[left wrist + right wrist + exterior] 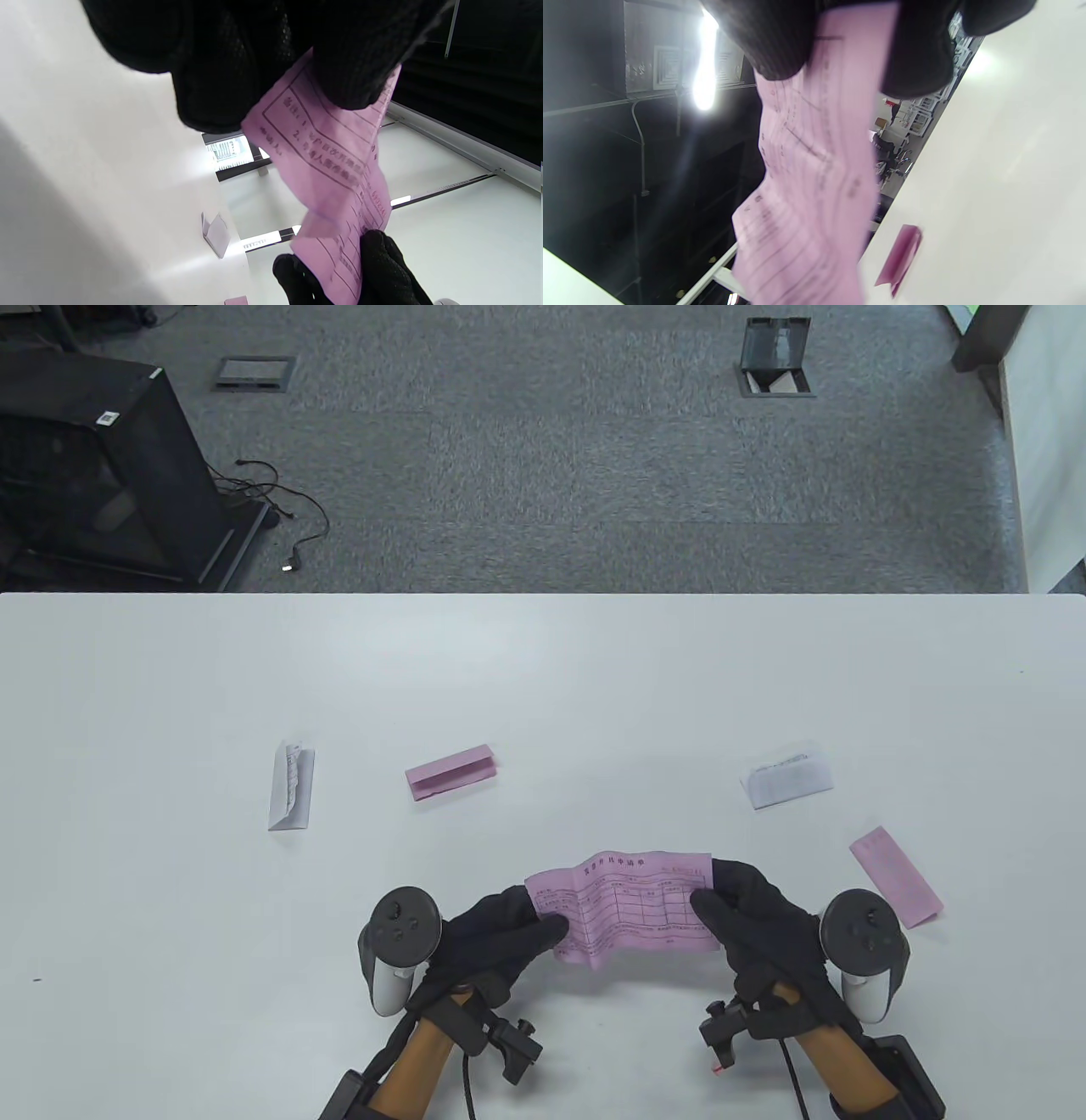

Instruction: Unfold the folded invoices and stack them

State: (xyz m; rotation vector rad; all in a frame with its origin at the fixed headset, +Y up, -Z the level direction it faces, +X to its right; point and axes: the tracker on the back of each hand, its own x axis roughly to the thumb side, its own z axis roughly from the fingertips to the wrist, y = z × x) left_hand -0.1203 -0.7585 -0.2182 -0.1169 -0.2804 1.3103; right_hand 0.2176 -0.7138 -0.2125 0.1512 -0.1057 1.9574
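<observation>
Invoice paper, a pink printed sheet (626, 903), is what I am holding just above the white table (170, 687), near its front edge, my left hand (501, 929) pinching one end and my right hand (751, 920) the other so the creases are pulling flat. Left wrist view: my thumb is pressing the print against my fingers (212, 76). Right wrist view: my fingertips (916, 63) are clamping the sheet, which is hanging rippled, not yet flat enough to stack, I judge.

The table view looks steeply down on the white counter (543, 687) from above. Both wrist views sit close, tilted, sharing the unfolded pink invoice (632, 909).
</observation>
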